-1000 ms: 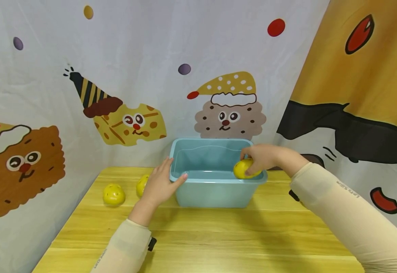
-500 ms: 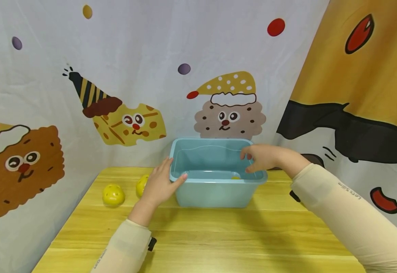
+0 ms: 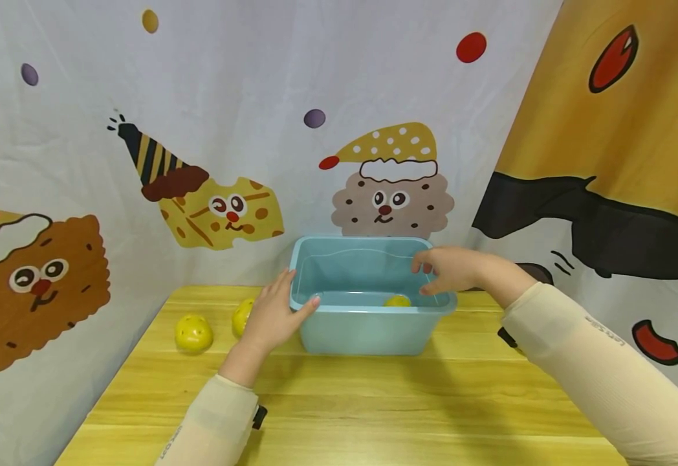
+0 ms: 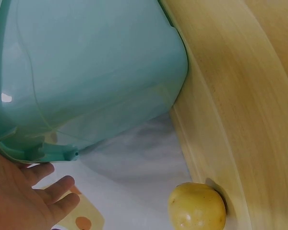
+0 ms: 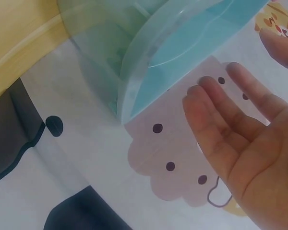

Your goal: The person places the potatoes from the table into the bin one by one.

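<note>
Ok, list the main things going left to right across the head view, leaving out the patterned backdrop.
Round, glossy yellow object with dark specks → second round yellow object, partly hidden → bare left hand → light blue plastic bin, a third yellow object showing inside → bare right hand.

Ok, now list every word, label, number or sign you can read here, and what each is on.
Right sleeve: "Let's", then a second word too small to read surely.
Left sleeve: lettering too small and blurred to read.
Tub: none seen.
</note>
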Tool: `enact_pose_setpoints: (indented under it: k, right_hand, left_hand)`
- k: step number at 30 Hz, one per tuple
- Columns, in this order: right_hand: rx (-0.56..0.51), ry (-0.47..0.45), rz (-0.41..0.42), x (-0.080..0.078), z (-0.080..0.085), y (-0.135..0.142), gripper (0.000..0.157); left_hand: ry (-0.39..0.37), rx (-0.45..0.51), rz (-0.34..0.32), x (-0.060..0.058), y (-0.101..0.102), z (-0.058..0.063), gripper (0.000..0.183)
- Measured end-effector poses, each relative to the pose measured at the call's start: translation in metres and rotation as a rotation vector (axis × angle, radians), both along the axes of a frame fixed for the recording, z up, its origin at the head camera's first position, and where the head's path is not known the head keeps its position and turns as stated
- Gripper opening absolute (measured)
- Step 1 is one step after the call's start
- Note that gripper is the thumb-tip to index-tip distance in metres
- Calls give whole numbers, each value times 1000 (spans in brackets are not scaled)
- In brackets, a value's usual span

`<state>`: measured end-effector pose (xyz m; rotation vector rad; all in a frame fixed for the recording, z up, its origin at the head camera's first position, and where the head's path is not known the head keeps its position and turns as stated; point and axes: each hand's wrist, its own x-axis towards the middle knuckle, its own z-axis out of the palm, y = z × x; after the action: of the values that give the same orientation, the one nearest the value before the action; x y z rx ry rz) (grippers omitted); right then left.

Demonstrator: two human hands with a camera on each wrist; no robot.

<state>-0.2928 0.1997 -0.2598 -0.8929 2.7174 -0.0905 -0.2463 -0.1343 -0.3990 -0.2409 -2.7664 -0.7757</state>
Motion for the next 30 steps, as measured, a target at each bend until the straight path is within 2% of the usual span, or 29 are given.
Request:
enact_pose_setpoints:
  k: [17, 30]
  right_hand:
    - [-35, 4, 22, 9, 3, 12, 40]
    - [-56, 15, 28, 14, 1, 19, 36]
  left_hand:
    - [11, 6, 0, 0, 0, 0, 86]
    - [-3, 7, -3, 0, 1, 1, 91]
